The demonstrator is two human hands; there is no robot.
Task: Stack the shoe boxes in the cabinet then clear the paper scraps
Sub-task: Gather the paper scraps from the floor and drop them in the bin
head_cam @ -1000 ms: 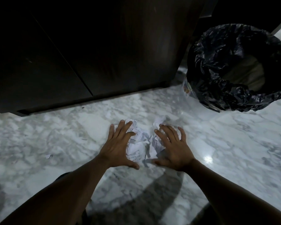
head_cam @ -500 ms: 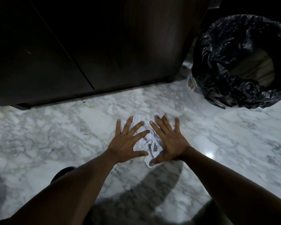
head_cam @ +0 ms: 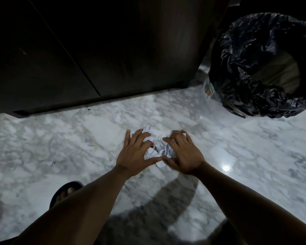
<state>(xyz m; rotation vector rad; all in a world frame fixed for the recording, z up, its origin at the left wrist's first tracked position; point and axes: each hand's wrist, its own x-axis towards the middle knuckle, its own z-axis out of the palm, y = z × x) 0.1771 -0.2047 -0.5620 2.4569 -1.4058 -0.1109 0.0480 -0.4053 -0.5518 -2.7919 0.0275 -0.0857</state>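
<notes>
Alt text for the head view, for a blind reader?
The left hand and right hand curl round crumpled paper scraps on a marble floor. A black-lined bin stands at right beside a dark cabinet; one small scrap lies apart at left.

Bare forearms, dk open-toe sandal [head_cam: 76, 184] w/ toes showing.

Both bare arms are reaching forward and down, the left forearm [head_cam: 88, 197] and right forearm [head_cam: 237, 195] angling in toward each other. The left hand [head_cam: 133, 155] and right hand [head_cam: 183, 156] are lying palm-down side by side, thumbs almost meeting on the near side. The fingers [head_cam: 138, 137] of both hands are bending inward, gripping the paper scraps [head_cam: 159, 149] bunched between them. The wrists are lying in line with the forearms.
</notes>
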